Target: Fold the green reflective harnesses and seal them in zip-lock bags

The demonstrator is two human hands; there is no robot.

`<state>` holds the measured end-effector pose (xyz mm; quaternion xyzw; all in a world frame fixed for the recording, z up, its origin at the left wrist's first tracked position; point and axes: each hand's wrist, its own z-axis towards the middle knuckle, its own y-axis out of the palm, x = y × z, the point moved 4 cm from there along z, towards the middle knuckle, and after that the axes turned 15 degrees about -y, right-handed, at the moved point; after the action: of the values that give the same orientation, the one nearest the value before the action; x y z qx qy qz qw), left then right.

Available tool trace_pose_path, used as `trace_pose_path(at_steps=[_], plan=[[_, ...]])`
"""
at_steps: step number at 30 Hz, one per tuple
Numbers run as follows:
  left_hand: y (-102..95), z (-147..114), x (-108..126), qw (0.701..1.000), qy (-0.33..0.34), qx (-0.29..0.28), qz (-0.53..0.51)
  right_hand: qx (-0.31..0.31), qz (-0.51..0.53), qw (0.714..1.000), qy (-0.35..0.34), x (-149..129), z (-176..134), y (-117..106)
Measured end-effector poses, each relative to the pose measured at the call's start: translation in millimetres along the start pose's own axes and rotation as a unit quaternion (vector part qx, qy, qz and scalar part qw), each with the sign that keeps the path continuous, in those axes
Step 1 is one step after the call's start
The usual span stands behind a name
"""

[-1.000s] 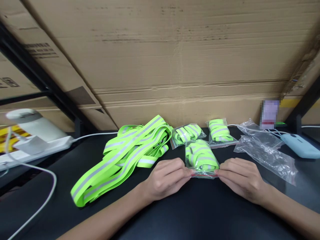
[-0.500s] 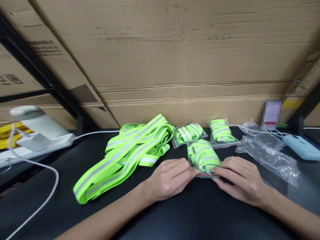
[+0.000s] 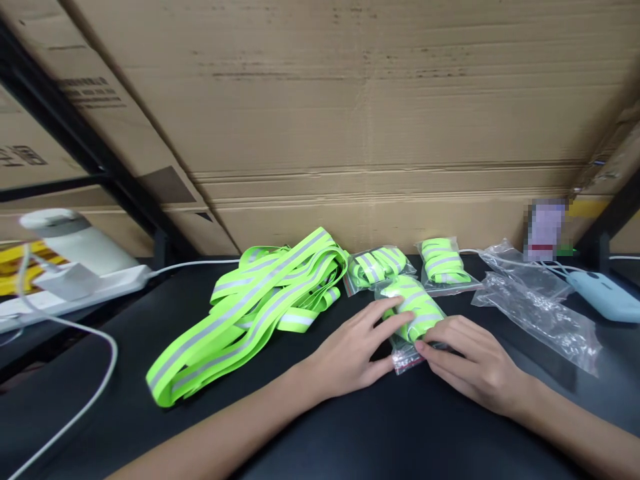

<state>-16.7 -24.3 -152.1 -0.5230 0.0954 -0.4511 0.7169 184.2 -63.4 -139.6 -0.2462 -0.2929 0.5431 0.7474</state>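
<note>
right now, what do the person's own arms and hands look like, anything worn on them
Both forearms are bare as far as they show, with no sleeve in view. The left hand and the right hand are ungloved, with slender fingers. No watch, bracelet or ring can be seen on either side.

From the near side, a hand could slide over the bare table point(image 3: 390, 433) to the near end of the bag point(image 3: 423, 307). The left fingers point(image 3: 393, 326) and right fingers point(image 3: 445, 359) block its sides. Close behind stand the left pack point(image 3: 376, 267) and right pack point(image 3: 443, 261), then cardboard point(image 3: 350, 133); straps point(image 3: 260, 307) bar the left, film point(image 3: 545, 323) the right.
</note>
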Motion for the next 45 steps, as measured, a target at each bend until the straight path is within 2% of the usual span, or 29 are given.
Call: trace_pose_path(at_steps=[4, 8, 10, 15, 17, 24, 32, 38, 45], plan=[[3.7, 1.3, -2.1, 0.999, 0.002, -0.051, 0.005, 0.000, 0.026, 1.000, -0.018, -2.3, 0.4, 2.6], [3.4, 4.2, -3.2, 0.997, 0.011, -0.082, -0.001, 0.008, 0.058, 0.998, 0.013, 0.3, -3.2, 8.6], [3.0, 5.2, -3.0, 0.998, 0.020, -0.064, 0.001, 0.028, 0.069, 0.997, 0.037, 1.9, -4.2, 10.4], [-7.3, 2.5, 5.6, 0.991, 0.100, 0.091, 0.009, 0.052, 0.066, 0.994, 0.068, 4.1, -5.3, 10.5], [-11.5, -0.3, 9.9, 0.983, 0.139, 0.118, 0.016, 0.055, 0.070, 0.993, 0.074, 5.2, -5.8, 8.9], [-23.0, -7.6, 16.9, 0.968, 0.208, 0.126, 0.060, 0.050, 0.096, 0.990, 0.091, 8.5, -5.2, 3.1], [-23.5, -9.9, 15.1, 0.964, 0.226, 0.120, 0.073, 0.012, 0.059, 0.996, 0.066, 6.3, -6.4, 2.7], [-20.0, -10.0, 14.6, 0.966, 0.200, 0.154, 0.047, 0.006, 0.004, 1.000, 0.023, 0.8, -5.2, 0.5], [-17.6, -8.0, 18.8, 0.977, 0.163, 0.139, -0.014, 0.017, -0.012, 1.000, 0.002, -2.5, 2.3, -1.7]])
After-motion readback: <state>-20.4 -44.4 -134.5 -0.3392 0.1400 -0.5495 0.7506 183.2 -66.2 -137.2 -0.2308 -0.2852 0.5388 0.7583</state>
